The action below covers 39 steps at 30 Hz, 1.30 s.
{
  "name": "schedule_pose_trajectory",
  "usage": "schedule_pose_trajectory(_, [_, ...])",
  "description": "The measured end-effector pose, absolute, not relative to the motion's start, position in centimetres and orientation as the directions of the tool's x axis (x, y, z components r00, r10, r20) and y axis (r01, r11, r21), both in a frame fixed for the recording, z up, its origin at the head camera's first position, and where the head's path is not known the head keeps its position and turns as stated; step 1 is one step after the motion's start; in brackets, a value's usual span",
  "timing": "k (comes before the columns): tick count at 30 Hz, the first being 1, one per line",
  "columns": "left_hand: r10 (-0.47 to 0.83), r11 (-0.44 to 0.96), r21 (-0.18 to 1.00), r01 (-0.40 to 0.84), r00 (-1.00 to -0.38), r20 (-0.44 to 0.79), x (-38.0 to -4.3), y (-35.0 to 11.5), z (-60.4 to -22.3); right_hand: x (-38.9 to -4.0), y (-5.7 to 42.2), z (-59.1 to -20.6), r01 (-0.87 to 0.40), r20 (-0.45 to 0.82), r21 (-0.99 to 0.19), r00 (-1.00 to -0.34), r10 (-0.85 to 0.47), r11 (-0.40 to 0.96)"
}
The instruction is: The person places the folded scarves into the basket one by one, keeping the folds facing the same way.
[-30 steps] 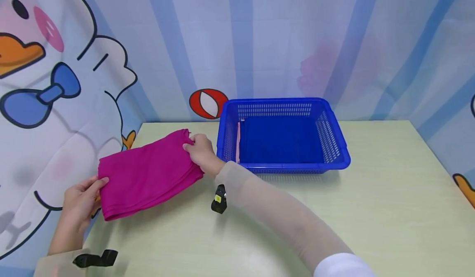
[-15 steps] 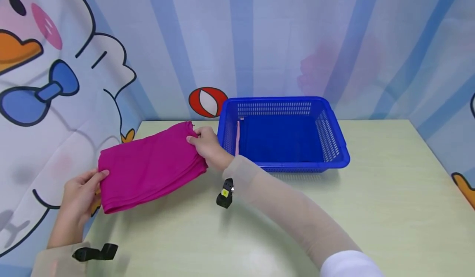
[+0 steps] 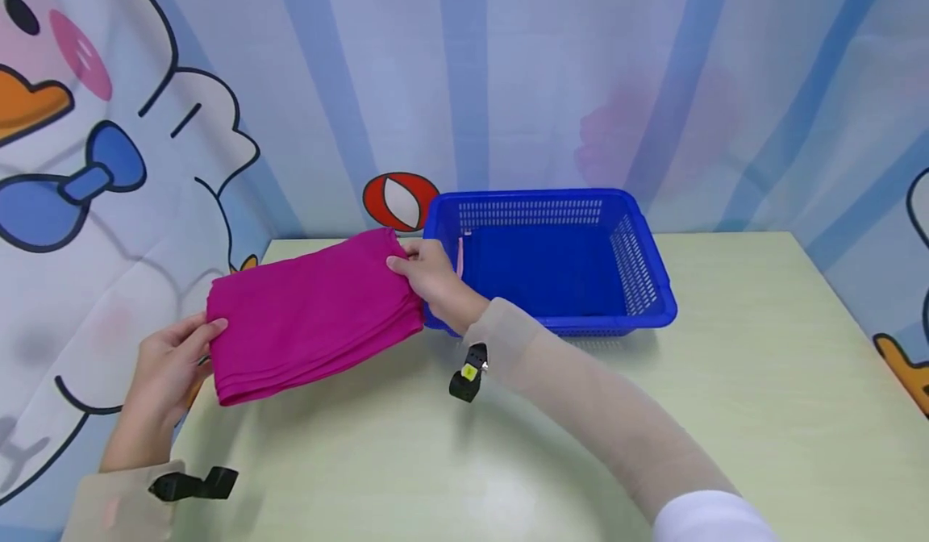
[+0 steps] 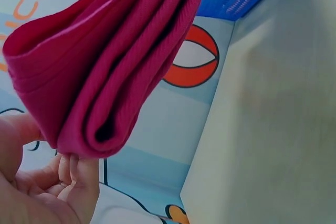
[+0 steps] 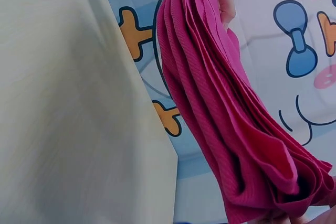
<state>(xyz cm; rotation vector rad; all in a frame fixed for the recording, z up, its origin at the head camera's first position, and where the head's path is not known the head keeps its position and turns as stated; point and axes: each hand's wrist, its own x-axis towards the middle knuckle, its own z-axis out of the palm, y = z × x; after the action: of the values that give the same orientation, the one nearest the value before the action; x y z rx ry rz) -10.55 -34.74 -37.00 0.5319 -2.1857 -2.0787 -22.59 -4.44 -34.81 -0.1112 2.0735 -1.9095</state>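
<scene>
A magenta folded cloth [image 3: 312, 316], several layers thick, is held up above the table between both hands. My left hand [image 3: 163, 373] pinches its left end, thumb on top and fingers underneath. At the other end, my right hand [image 3: 435, 280] pinches the upper right corner, close to the left wall of a blue plastic basket [image 3: 653, 312]. In the left wrist view the folded layers of the cloth [image 4: 105, 77] show edge-on above the thumb and fingers. The right wrist view shows the cloth's stacked edges [image 5: 210, 108], with the table surface well below.
The basket stands at the back of the pale table [image 3: 762, 381], with a thin pink strip [image 3: 460, 257] along its inner left side. A printed cartoon curtain [image 3: 537, 66] closes off the back and sides. Black wrist cameras [image 3: 468, 373] sit on both sleeves.
Both hands have carried the folded cloth to the right and slightly upward, so its right end now overlaps the basket's left edge in the head view. The grip looks the same.
</scene>
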Motion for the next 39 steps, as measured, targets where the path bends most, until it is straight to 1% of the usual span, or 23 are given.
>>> schedule_pose_trajectory(4, [-0.285, 0.014, 0.984, -0.176, -0.944, -0.165, -10.8, -34.2, -36.8, -22.6, -3.6, -34.5, 0.171, -0.193, -0.98, -0.943, -0.27, 0.102])
schedule_pose_trajectory(11, [-0.261, 0.054, 0.983, -0.173, -0.953, -0.154, -11.3, -33.5, -36.4, -22.6, -2.4, -34.3, 0.205, -0.225, -0.973, -0.941, -0.254, 0.101])
schedule_pose_trajectory(14, [-0.247, 0.042, 0.986, -0.163, -0.958, -0.148, -11.5, -33.3, -36.2, -22.5, -1.8, -34.2, 0.214, -0.234, -0.971, -0.94, -0.25, 0.104])
schedule_pose_trajectory(21, [-0.208, 0.025, 0.991, -0.132, -0.97, -0.124, -12.2, -32.3, -35.7, -22.6, -0.4, -34.0, 0.182, -0.207, -0.975, -0.952, -0.225, 0.127])
schedule_pose_trajectory(32, [-0.157, 0.05, 0.996, -0.077, -0.985, -0.069, -13.5, -30.3, -35.1, -22.6, 2.1, -33.4, 0.192, -0.205, -0.978, -0.954, -0.219, 0.081])
schedule_pose_trajectory(39, [-0.138, 0.054, 0.994, -0.093, -0.987, -0.085, -14.4, -28.8, -34.6, -22.7, 3.9, -32.9, 0.187, -0.199, -0.98, -0.955, -0.218, 0.074])
